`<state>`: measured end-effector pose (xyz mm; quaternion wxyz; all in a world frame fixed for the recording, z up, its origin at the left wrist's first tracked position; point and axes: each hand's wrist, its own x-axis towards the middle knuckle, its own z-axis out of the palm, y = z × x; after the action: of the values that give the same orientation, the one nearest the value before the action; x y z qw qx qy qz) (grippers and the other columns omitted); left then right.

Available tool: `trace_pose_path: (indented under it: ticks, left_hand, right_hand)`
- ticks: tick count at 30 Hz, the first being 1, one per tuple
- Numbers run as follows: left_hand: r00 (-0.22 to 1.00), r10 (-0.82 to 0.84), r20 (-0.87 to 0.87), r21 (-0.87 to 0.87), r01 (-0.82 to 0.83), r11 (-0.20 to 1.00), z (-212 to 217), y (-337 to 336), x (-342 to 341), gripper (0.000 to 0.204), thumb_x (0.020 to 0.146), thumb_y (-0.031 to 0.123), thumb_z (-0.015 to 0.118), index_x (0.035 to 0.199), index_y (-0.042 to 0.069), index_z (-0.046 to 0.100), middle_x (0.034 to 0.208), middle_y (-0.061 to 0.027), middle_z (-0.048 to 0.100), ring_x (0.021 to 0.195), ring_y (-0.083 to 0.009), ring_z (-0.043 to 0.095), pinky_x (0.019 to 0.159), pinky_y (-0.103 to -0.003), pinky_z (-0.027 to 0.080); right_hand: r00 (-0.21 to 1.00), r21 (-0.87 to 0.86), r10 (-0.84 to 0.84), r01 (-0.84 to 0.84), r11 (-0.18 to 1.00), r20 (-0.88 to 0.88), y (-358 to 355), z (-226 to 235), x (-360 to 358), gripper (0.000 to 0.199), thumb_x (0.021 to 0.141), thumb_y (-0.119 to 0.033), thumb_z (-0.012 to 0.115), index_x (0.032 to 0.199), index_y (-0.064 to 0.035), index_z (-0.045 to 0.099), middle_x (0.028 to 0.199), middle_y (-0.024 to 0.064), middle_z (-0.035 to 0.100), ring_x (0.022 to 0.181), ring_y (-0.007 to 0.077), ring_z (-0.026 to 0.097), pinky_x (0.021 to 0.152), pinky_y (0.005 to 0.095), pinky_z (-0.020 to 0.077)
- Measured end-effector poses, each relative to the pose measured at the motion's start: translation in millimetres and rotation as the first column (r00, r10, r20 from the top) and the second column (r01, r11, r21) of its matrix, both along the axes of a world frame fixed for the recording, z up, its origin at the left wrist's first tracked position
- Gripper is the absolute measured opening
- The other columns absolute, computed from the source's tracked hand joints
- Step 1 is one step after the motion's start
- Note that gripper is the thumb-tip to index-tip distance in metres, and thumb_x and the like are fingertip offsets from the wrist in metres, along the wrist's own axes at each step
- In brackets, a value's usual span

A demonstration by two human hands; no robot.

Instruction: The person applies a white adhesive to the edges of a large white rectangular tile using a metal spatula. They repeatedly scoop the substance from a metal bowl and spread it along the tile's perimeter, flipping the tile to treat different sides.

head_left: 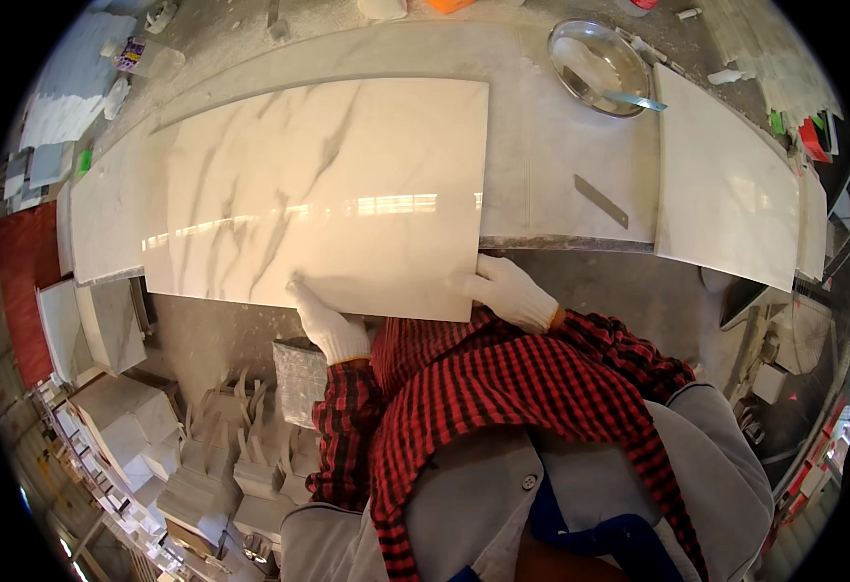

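Observation:
A large glossy white tile (318, 165) with grey marble veins lies over the workbench (565, 145), its near edge jutting out toward me. My left hand (331, 325), in a white knit glove, grips that near edge left of its right end, thumb on top and the other fingers hidden underneath. At the near right corner, my right hand (512, 291), gloved the same way, holds the tile's side edge. Right of the tile, a flat metal blade (601, 201) rests on the bench. Farther back is a metal bowl (628, 73) with a blue-handled scraper (635, 101) in it.
Another white tile (725, 184) lies at the bench's right end. A clear plastic bottle (144, 56) is at the far left. Boxes and stacked tiles (119, 427) stand on the lower left, near a plastic-wrapped package (297, 381). A red panel (29, 286) stands left.

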<state>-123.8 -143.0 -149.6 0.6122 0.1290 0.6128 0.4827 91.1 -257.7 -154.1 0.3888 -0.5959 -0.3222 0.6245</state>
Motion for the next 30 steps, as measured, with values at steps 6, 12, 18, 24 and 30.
trace_pose_path:
  ticks: [6, 12, 18, 24, 30]
  left_hand:
    - [0.985, -0.103, -0.141, -0.045, 0.097, 0.994, -3, 2, -5, 0.072, 0.102, 0.059, 0.041, 0.152, 0.008, 0.035, 0.150, -0.0113, 0.042, 0.131, -0.0303, 0.045, 0.106, -0.048, 0.042]
    - [0.969, -0.247, 0.007, -0.006, 0.247, 0.969, -25, 3, -36, 0.075, 0.101, 0.063, 0.040, 0.155, 0.013, 0.029, 0.156, -0.0133, 0.033, 0.139, -0.0362, 0.037, 0.112, -0.054, 0.036]
    - [0.921, -0.372, 0.115, 0.004, 0.374, 0.928, -4, 4, -44, 0.070, 0.101, 0.058, 0.045, 0.151, 0.011, 0.036, 0.148, -0.0105, 0.045, 0.132, -0.0313, 0.046, 0.107, -0.051, 0.040]
    - [0.983, -0.181, -0.016, 0.164, 0.181, 0.970, 6, 121, -134, 0.061, 0.098, 0.055, 0.054, 0.141, 0.012, 0.052, 0.140, -0.0063, 0.053, 0.122, -0.0265, 0.054, 0.103, -0.047, 0.044]
    - [0.986, -0.101, -0.130, 0.112, 0.116, 0.987, -1, 164, -173, 0.067, 0.096, 0.055, 0.059, 0.146, 0.013, 0.046, 0.138, -0.0068, 0.053, 0.123, -0.0283, 0.052, 0.101, -0.046, 0.048]
  right_hand:
    - [0.994, 0.077, -0.019, 0.011, 0.997, 0.109, -2, -3, -5, 0.040, 0.098, -0.025, 0.051, 0.124, 0.0045, 0.059, 0.118, 0.0251, 0.066, 0.112, 0.0365, 0.062, 0.096, 0.0386, 0.0467]
    - [0.992, 0.054, -0.086, 0.081, 0.995, 0.089, -4, 0, -13, 0.039, 0.098, -0.022, 0.052, 0.127, 0.0041, 0.058, 0.118, 0.0201, 0.068, 0.110, 0.0287, 0.063, 0.095, 0.0355, 0.0475]
    - [0.929, -0.130, -0.352, 0.365, 0.922, 0.111, 2, 4, -38, 0.043, 0.099, -0.027, 0.052, 0.128, 0.0033, 0.059, 0.118, 0.0140, 0.068, 0.107, 0.0175, 0.060, 0.092, 0.0299, 0.0471]
    - [0.826, -0.159, -0.521, 0.556, 0.816, 0.212, 9, 0, -53, 0.049, 0.102, -0.037, 0.047, 0.126, 0.0036, 0.059, 0.114, 0.0138, 0.069, 0.104, 0.0176, 0.061, 0.089, 0.0311, 0.0480]
    - [0.700, 0.022, -0.543, 0.604, 0.797, 0.464, 11, -16, -66, 0.050, 0.102, -0.041, 0.047, 0.116, 0.0041, 0.063, 0.095, 0.0178, 0.071, 0.088, 0.0229, 0.067, 0.077, 0.0356, 0.0509]
